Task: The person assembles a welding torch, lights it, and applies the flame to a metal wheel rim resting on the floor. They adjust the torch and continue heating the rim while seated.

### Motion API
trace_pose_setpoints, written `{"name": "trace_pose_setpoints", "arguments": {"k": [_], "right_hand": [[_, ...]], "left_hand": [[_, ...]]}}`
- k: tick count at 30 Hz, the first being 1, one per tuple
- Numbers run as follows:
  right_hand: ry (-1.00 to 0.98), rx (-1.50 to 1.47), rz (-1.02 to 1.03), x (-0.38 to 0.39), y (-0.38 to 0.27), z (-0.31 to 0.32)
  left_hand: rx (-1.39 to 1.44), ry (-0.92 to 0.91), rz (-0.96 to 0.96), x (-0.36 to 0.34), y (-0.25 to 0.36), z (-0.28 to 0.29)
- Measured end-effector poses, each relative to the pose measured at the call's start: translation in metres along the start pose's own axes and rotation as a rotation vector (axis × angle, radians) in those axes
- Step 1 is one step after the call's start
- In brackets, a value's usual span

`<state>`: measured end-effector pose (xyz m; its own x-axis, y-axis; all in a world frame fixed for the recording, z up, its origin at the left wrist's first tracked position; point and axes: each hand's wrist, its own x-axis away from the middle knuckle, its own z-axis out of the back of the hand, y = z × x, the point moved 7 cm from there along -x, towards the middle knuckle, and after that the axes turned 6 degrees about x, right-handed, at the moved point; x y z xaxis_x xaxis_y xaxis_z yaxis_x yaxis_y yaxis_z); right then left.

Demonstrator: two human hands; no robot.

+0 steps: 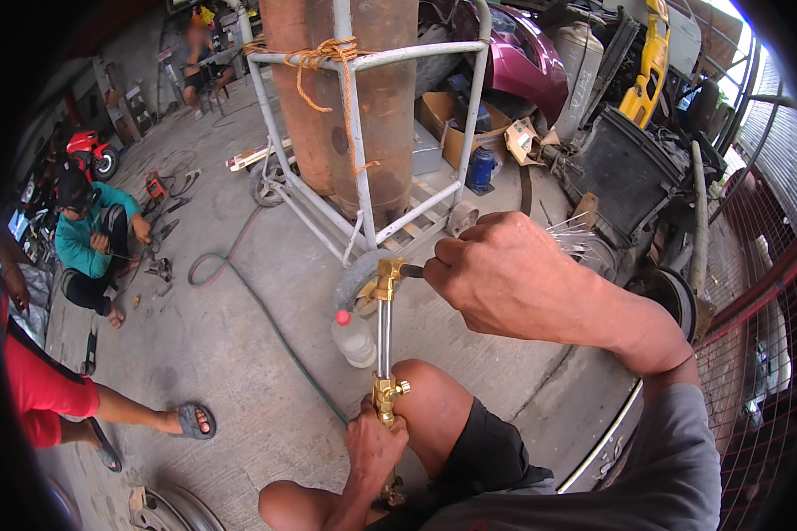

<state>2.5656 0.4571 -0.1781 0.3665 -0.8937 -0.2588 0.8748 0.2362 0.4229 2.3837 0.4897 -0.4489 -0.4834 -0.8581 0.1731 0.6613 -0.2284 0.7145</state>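
Observation:
My left hand grips a brass cutting torch by its lower body, between my bare knees. The torch stands upright, with parallel silver tubes running up to an angled brass head. My right hand is closed around a short dark piece at that head, probably its nozzle; the part inside my fingers is hidden. Just left of the torch stands a clear plastic bottle with a red cap. A green and red hose lies on the concrete.
A rusty cylinder stands in a white wheeled frame ahead. Car parts crowd the right, beside a red mesh fence. A co-worker in teal squats left, another in red is nearer, and a person sits behind.

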Motion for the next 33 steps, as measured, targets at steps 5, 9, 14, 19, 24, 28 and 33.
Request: {"name": "trace_pose_setpoints", "arguments": {"k": [5,9,14,19,24,28,33], "right_hand": [[-0.030,-0.002,-0.022,0.003,0.006,-0.002],[0.032,-0.026,-0.046,0.004,-0.002,-0.002],[-0.004,-0.039,-0.073,0.009,-0.004,0.007],[-0.012,0.007,-0.074,0.008,0.000,-0.006],[-0.022,0.103,-0.110,0.028,0.001,0.055],[0.071,0.037,-0.146,0.032,0.004,0.061],[0.187,-0.051,-0.178,0.029,0.011,0.022]], "left_hand": [[0.003,-0.009,-0.010,0.000,0.002,0.000],[0.014,-0.021,-0.016,-0.001,-0.001,-0.003],[0.053,-0.029,-0.029,0.000,-0.001,-0.001],[0.042,-0.058,-0.008,-0.005,-0.003,-0.006],[0.070,-0.029,-0.001,-0.002,-0.007,-0.001],[0.098,-0.044,0.010,-0.006,-0.011,0.003],[0.108,-0.047,-0.002,-0.008,-0.012,-0.002]]}}
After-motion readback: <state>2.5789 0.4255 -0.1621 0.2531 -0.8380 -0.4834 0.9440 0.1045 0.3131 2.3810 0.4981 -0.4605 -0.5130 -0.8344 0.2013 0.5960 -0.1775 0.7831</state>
